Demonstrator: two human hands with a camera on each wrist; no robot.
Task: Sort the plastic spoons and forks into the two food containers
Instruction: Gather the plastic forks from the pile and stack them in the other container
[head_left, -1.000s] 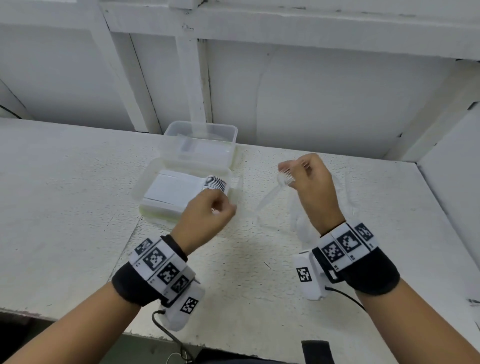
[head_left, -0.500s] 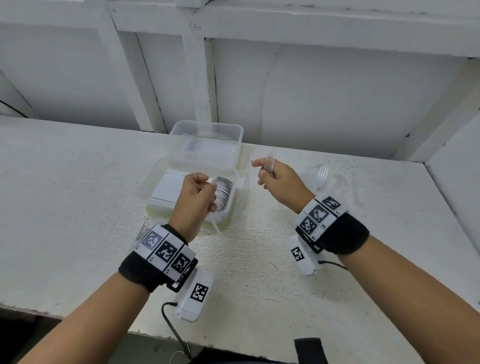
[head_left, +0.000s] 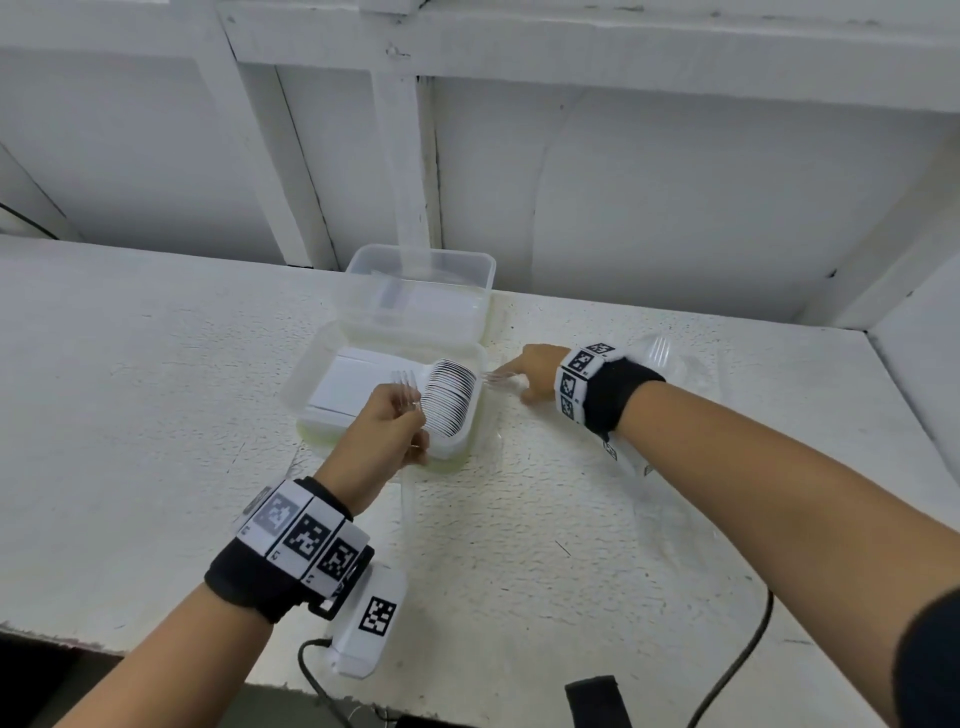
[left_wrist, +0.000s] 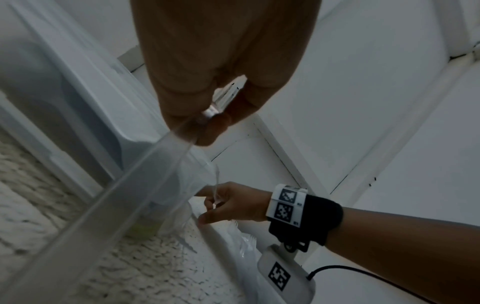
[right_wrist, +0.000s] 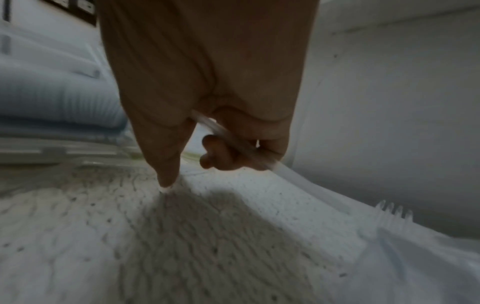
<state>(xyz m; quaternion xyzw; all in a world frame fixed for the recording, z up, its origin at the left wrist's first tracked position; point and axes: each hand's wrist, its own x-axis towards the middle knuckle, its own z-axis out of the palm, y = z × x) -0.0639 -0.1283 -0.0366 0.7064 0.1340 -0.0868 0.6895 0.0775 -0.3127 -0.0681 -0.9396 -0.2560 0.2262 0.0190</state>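
Note:
Two clear food containers stand mid-table, the far one (head_left: 421, 253) behind the near one (head_left: 306, 384). A stack of clear plastic cutlery (head_left: 449, 397) shows at the near container's right end, next to my left hand (head_left: 387, 428); whether that hand holds the stack I cannot tell. The left hand grips a clear fork (head_left: 405, 379) with its tines up, pinched at the handle (left_wrist: 221, 98). My right hand (head_left: 535, 371) is low on the table just right of the near container. Its fingers curl round a clear utensil (right_wrist: 226, 133) and its thumb (right_wrist: 166, 179) touches the table.
A clear plastic bag (head_left: 675, 374) with a loose fork (head_left: 660, 347) lies on the table behind my right wrist. The white wall (head_left: 675, 208) rises right behind the containers. The table's front edge (head_left: 467, 696) is near me, with a black cable (head_left: 737, 670) hanging over it.
My right hand came down from chest height to the table beside the near container, still holding its clear utensil. My left hand moved forward to the container's right end.

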